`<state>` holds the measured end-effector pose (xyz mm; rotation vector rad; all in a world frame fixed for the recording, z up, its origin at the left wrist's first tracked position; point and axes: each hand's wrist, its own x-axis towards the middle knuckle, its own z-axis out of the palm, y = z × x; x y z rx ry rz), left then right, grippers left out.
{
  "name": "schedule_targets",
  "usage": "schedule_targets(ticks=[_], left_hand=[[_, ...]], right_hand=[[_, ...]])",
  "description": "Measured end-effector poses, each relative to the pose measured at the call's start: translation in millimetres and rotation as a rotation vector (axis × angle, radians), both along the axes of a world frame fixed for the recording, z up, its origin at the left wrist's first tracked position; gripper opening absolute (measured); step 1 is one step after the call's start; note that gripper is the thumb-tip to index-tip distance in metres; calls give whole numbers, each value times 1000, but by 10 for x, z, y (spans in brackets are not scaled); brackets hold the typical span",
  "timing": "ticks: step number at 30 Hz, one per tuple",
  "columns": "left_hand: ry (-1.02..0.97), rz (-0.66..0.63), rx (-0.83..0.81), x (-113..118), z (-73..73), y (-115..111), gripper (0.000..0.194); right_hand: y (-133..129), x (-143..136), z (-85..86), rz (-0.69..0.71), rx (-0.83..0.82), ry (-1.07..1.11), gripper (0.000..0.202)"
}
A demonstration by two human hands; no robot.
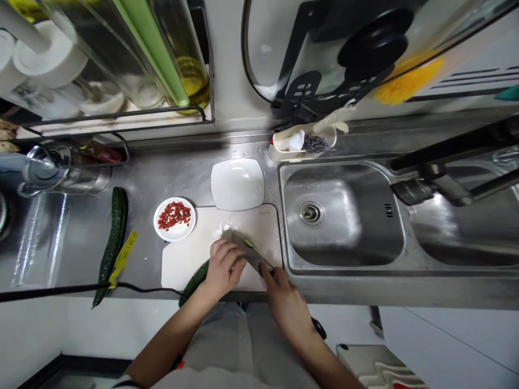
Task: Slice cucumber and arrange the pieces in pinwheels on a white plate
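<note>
Cucumber (195,281) on white cutting board (182,259), mostly hidden under left hand (224,267); only dark end pokes out toward counter edge. Left hand fingers curled down, pressing on cucumber. Right hand (286,302) closed round knife (247,251) handle, handle itself hidden; blade meets cucumber, cut end pale green. Beyond board: small round plate (174,219) holding red berries, square white dish (237,183) bare. Second cucumber (111,243) lies left on steel counter. Sink (344,221) right, caddy behind with scourer, contents hard to make out.
</note>
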<state>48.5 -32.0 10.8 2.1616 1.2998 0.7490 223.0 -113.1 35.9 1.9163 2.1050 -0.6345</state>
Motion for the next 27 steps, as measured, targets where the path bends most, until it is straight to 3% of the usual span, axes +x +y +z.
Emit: schedule_targets(ticks=[4, 10, 14, 18, 22, 27], left_hand=[[204, -199, -159, 192, 58, 248, 24], [238, -240, -150, 272, 19, 427, 27], [107, -82, -100, 130, -20, 316, 32], [22, 149, -69, -62, -145, 76, 23], [45, 107, -87, -170, -313, -85, 21], [-8, 31, -71, -198, -415, -113, 22]], right_hand=[[48, 10, 32, 42, -3, -40, 57], [22, 76, 88, 10, -49, -44, 58], [-71, 97, 52, -52, -94, 38, 57], [-103, 51, 7, -194, -185, 173, 49], [-35, -19, -1, -288, -250, 274, 43], [43, -106, 37, -243, -278, 290, 43]])
